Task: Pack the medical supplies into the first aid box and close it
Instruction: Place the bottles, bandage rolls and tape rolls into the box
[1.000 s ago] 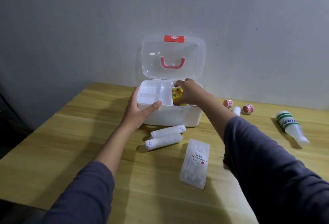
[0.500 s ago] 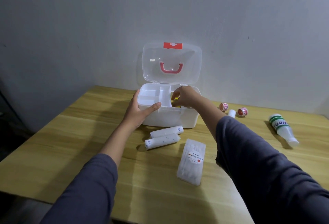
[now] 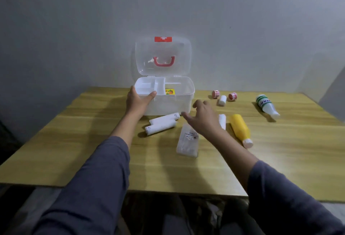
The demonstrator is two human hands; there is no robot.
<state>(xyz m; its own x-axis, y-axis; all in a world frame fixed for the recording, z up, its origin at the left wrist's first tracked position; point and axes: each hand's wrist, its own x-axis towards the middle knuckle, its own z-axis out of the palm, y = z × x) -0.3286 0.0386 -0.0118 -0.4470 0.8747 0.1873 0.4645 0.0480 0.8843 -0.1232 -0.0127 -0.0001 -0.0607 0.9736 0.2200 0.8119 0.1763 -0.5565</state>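
The white first aid box [image 3: 173, 104] stands on the table with its clear lid [image 3: 163, 56] upright. A small yellow packet [image 3: 169, 91] lies inside it. My left hand [image 3: 137, 102] grips the box's front left corner. My right hand [image 3: 202, 117] hovers open and empty just in front of the box's right end, above a clear swab packet [image 3: 186, 143]. Two white bandage rolls [image 3: 161, 123] lie in front of the box. A yellow bottle [image 3: 240, 130] and a white tube [image 3: 222, 120] lie to the right of my hand.
Further right on the wooden table [image 3: 289, 150] lie two small red tape rolls [image 3: 215, 94], a small white roll [image 3: 222, 100] and a white bottle with green bands [image 3: 267, 105]. A grey wall stands close behind the box. The table's front edge is near me.
My right hand has left the box, leaving the yellow packet inside, and moved down and right over the table with fingers spread. The left hand stays on the box.
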